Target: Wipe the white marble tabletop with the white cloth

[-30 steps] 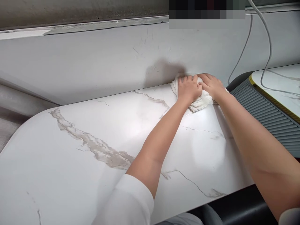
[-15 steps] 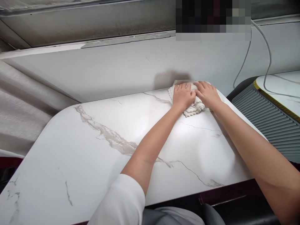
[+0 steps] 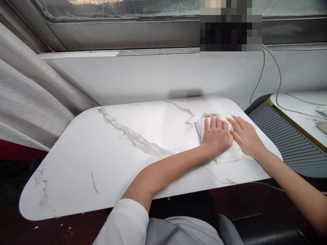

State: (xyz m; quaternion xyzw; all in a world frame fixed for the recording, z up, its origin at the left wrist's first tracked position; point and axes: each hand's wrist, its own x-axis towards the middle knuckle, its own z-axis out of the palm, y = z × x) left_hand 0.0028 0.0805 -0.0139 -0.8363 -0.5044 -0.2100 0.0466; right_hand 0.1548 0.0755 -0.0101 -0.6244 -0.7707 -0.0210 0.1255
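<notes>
A folded, cream-white cloth lies on the right part of a white marble-patterned tabletop. My left hand presses down on the cloth with its fingers laid flat and pointing toward the wall. Beside it, my right hand rests on the cloth's right side, fingers stretched out and slightly spread. The thumbs of the two hands nearly meet. Both palms hide the middle of the cloth, and its frayed edges show on the left and near sides.
A white wall panel runs behind the table under a window. To the left hangs a pale curtain. On the right stands a grey ribbed cabinet with a white top, and a white cable trails onto it. Dark seating is below.
Both hands and the cloth have come from the table's far edge back toward me and slightly right. The camera view has tilted up, showing more of the window.
</notes>
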